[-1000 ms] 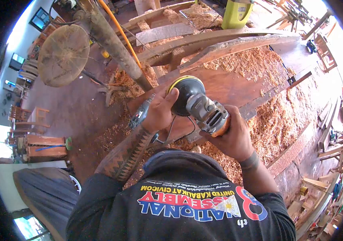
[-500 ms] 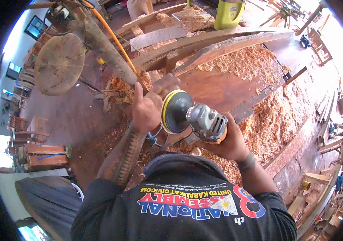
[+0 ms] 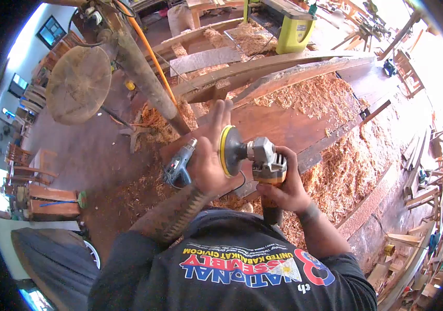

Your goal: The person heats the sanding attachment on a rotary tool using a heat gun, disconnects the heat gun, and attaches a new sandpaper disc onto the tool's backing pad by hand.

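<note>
My right hand (image 3: 286,184) is wrapped round the body of an angle grinder (image 3: 265,155), its orange part under my fingers. A round black pad (image 3: 233,151) with a yellow rim is fitted to the tool and stands on edge, facing left. My left hand (image 3: 212,158) lies flat against the pad's face, fingers extended and pointing away from me. Just left of that hand is a blue-grey heat gun (image 3: 180,165). Beyond both hands is a reddish-brown wooden board (image 3: 278,124), partly covered by shavings.
A slanting post (image 3: 146,78) with an orange cord and a round wooden disc (image 3: 79,85) stand at the upper left. Curved timbers (image 3: 304,72) cross behind the board. A green-yellow case (image 3: 295,33) is at the top. Wood shavings (image 3: 356,160) lie to the right.
My left hand has swung from beside the pad onto its face. The grinder has turned so that the pad faces left, and the heat gun has come into clearer view.
</note>
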`<state>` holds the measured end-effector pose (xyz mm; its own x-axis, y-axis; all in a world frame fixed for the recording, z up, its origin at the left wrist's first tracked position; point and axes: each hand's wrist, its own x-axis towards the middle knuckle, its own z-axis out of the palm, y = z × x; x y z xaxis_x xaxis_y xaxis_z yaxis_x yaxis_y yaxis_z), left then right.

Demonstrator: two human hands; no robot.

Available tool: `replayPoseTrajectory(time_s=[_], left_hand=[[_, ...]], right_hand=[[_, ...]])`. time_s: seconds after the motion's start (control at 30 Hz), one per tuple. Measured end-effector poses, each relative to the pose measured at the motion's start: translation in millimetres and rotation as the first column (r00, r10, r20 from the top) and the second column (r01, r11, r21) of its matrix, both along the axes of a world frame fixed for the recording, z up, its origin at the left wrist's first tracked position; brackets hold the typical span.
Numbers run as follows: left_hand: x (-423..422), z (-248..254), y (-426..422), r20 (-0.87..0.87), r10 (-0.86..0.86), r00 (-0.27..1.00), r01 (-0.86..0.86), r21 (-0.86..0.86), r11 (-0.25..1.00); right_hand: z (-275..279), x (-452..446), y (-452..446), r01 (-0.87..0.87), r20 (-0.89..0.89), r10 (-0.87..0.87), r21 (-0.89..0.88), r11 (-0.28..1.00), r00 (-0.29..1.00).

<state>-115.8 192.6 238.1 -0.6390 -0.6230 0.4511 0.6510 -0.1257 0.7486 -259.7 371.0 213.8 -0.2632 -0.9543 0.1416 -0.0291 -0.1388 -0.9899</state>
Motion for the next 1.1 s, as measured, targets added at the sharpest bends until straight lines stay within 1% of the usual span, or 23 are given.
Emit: replayPoseTrajectory(time_s=[0.03, 0.07, 0.13, 0.17, 0.27, 0.3, 0.33, 0.4, 0.43, 0.5, 0.53, 0.57, 0.6, 0.67, 0.7, 0.73, 0.8, 0.83, 0.93, 0.97, 1.03, 1.07, 1.1], left_hand=[[-0.8, -4.8, -6.7, 0.024, -0.014, 1.0, 0.016, -0.072, 0.997], [-1.6, -9.6, -13.2, 0.046, -0.026, 0.999, 0.032, -0.145, 0.989], [-10.1, -1.5, -14.5, -0.009, -0.017, 1.0, 0.015, -0.129, 0.992], [-7.1, 3.6, -10.4, -0.12, -0.092, 0.989, 0.098, 0.05, 0.994], [-2.1, 4.6, -38.1, -0.053, 0.056, 0.997, -0.042, 0.228, 0.973], [-3.1, 7.4, -25.5, 0.026, -0.04, 0.999, 0.029, 0.334, 0.942], [1.9, 4.5, -20.9, -0.12, -0.144, 0.982, 0.18, 0.394, 0.901], [8.4, -4.3, -19.8, -0.426, -0.308, 0.851, 0.49, 0.431, 0.758], [10.3, -10.2, -21.7, -0.571, -0.36, 0.738, 0.634, 0.405, 0.659], [5.4, -23.4, -18.6, -0.815, -0.392, 0.426, 0.882, 0.276, 0.383], [2.0, -16.4, -9.2, -0.719, -0.372, 0.587, 0.788, 0.402, 0.467], [-2.4, -9.5, -0.5, -0.59, -0.35, 0.728, 0.671, 0.509, 0.539], [2.0, 8.1, -0.1, -0.108, -0.17, 0.979, 0.201, 0.555, 0.807], [7.1, -37.4, -37.8, -0.442, -0.439, 0.782, 0.602, 0.355, 0.715], [15.2, -32.9, -38.4, -0.336, -0.376, 0.863, 0.503, 0.527, 0.684], [20.0, -21.5, -36.5, -0.198, -0.318, 0.927, 0.365, 0.666, 0.65], [4.6, -0.5, 4.1, -0.291, -0.34, 0.894, 0.413, 0.83, 0.376], [1.4, 2.7, 20.7, -0.323, -0.335, 0.885, 0.407, 0.886, 0.221], [-17.2, -45.3, 25.5, -0.553, -0.556, 0.62, 0.679, 0.733, 0.028], [-25.0, -49.7, 37.6, -0.47, -0.646, 0.601, 0.666, 0.742, 0.08], [-38.0, -48.5, 67.6, -0.593, -0.744, 0.309, 0.814, 0.569, -0.115], [-44.3, -48.7, 77.4, -0.476, -0.823, 0.31, 0.823, 0.568, -0.019], [-49.9, -48.6, 87.1, -0.352, -0.885, 0.307, 0.833, 0.548, 0.071]], right_hand=[[-2.3, -1.3, -0.8, 0.007, 0.098, -0.009, 0.014, 1.0, 0.995], [-1.5, -5.0, -3.1, 0.014, 0.068, -0.013, -0.02, 1.0, 0.998], [0.2, -10.7, -4.2, 0.024, 0.018, -0.023, -0.079, 0.997, 1.0], [2.6, -11.1, -6.1, 0.058, 0.015, -0.057, -0.147, 0.987, 0.998], [11.6, -14.3, -5.3, 0.06, 0.162, -0.034, -0.161, 0.985, 0.986], [11.8, -12.9, -8.1, 0.006, 0.027, -0.003, -0.103, 0.995, 1.0], [16.5, -9.5, -13.7, -0.071, -0.252, 0.022, -0.187, 0.98, 0.967], [13.7, -2.7, -8.5, -0.054, 0.117, 0.061, -0.063, 0.997, 0.991], [11.4, -3.3, -9.7, -0.039, 0.056, 0.044, -0.092, 0.995, 0.997], [1.7, -7.1, -1.6, 0.027, -0.07, -0.037, -0.136, 0.99, 0.997], [-3.1, -10.5, 1.8, 0.05, -0.284, -0.098, -0.173, 0.984, 0.954], [3.4, -6.6, 5.4, 0.046, -0.36, -0.101, -0.158, 0.986, 0.927], [16.5, -3.9, 10.7, 0.028, -0.424, -0.093, -0.155, 0.987, 0.901], [19.6, 12.2, 22.3, 0.074, -0.33, -0.107, -0.11, 0.991, 0.938], [30.2, 19.3, 31.4, 0.08, -0.232, -0.09, -0.05, 0.996, 0.969], [19.7, 22.5, 33.3, 0.114, -0.306, -0.15, -0.133, 0.984, 0.94], [40.1, 44.9, 46.0, 0.184, -0.369, -0.132, 0.111, 0.977, 0.92], [37.8, 55.5, 50.9, 0.212, -0.322, -0.161, 0.128, 0.969, 0.933], [26.7, 76.2, 84.3, 0.419, -0.328, -0.357, 0.14, 0.897, 0.875], [30.4, 82.5, 99.8, 0.452, -0.397, -0.355, 0.183, 0.873, 0.846], [34.3, 100.4, 133.5, 0.582, -0.465, -0.464, 0.147, 0.8, 0.754], [35.9, 104.9, 146.6, 0.623, -0.5, -0.5, 0.106, 0.775, 0.707], [26.8, 111.7, 158.0, 0.691, -0.409, -0.61, 0.077, 0.718, 0.679]])
